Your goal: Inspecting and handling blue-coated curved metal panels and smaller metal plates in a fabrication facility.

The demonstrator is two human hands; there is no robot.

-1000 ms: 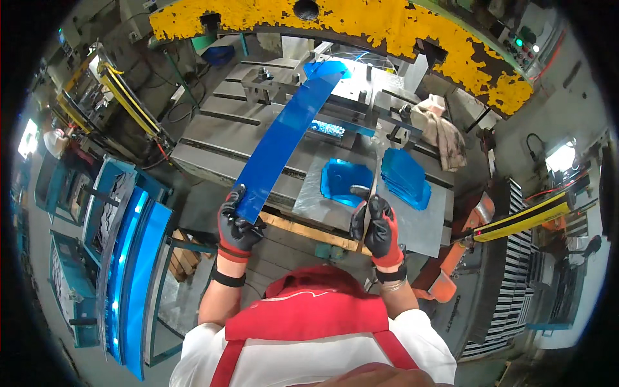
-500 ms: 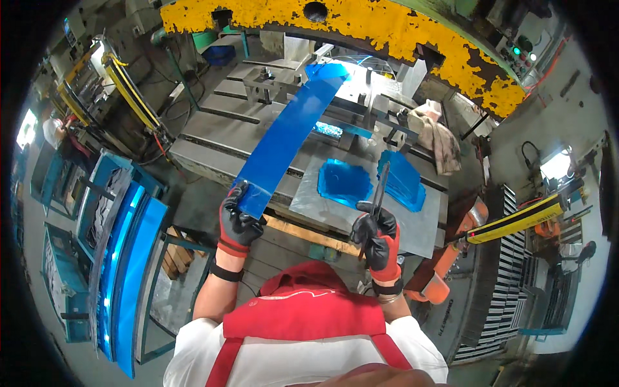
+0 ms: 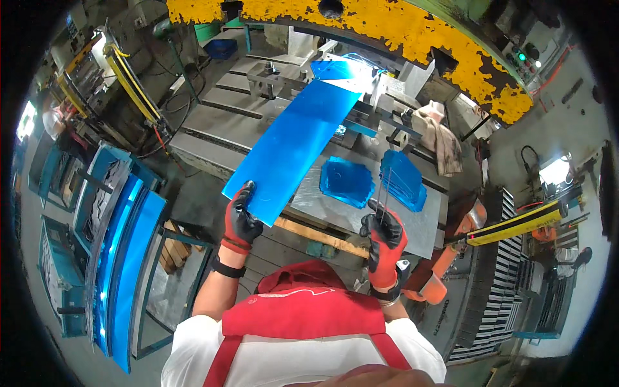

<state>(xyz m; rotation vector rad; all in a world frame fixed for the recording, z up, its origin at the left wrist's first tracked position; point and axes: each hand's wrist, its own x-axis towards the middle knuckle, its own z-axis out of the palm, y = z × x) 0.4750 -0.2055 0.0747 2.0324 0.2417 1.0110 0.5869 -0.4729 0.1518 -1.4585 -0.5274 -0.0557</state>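
Note:
My left hand (image 3: 243, 216), in a black and red glove, grips the near corner of a long strip of blue-faced sheet metal (image 3: 293, 151). Its far end reaches in among the tooling on the press bed, by a bright light. My right hand (image 3: 385, 235), gloved the same way, is closed round a pair of long thin metal tweezers (image 3: 385, 193), prongs pointing up and away. Just beyond that hand, a left stack of blue cut plates (image 3: 347, 182) and a right stack of blue cut plates (image 3: 402, 180) lie on a grey metal plate (image 3: 412, 233).
A chipped yellow press beam (image 3: 374, 24) spans the far side. More blue strips (image 3: 138, 277) stand on a rack at left. A crumpled rag (image 3: 440, 138) hangs at the bed's right. A yellow-and-black bar (image 3: 516, 222) stands at right; another person (image 3: 55, 122) is far left.
The strip has tilted so more of its blue face shows, and its near end has shifted slightly. My right hand has moved a little right, with the tweezers turned to show two prongs.

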